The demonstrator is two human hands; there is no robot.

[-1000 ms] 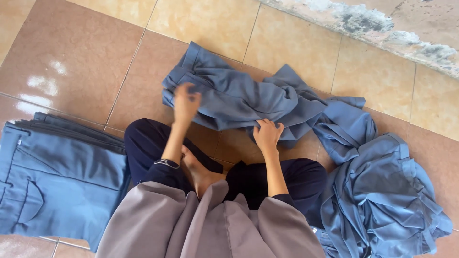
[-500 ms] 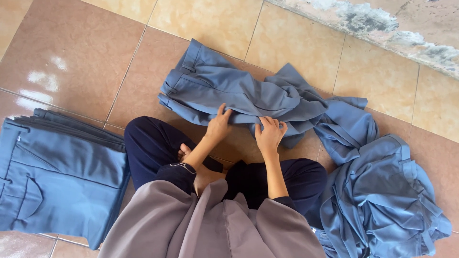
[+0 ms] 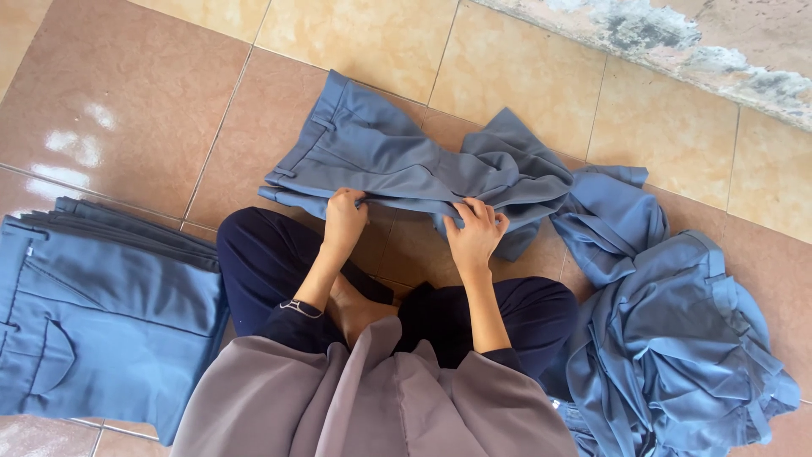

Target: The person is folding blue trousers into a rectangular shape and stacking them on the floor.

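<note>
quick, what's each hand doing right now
Left hand: closed, pinching the near edge of the blue trousers.
Right hand: closed, gripping the same trousers' edge.

Even, soft daylight, bright overall. Glossy floor tiles (image 3: 127, 110) show white glare patches at upper left, suggesting light from that side. Shadows faint, only under the cloth folds. Focus sharp across the frame; no motion blur. Slight wide-angle bending of tile lines near the edges.
</note>
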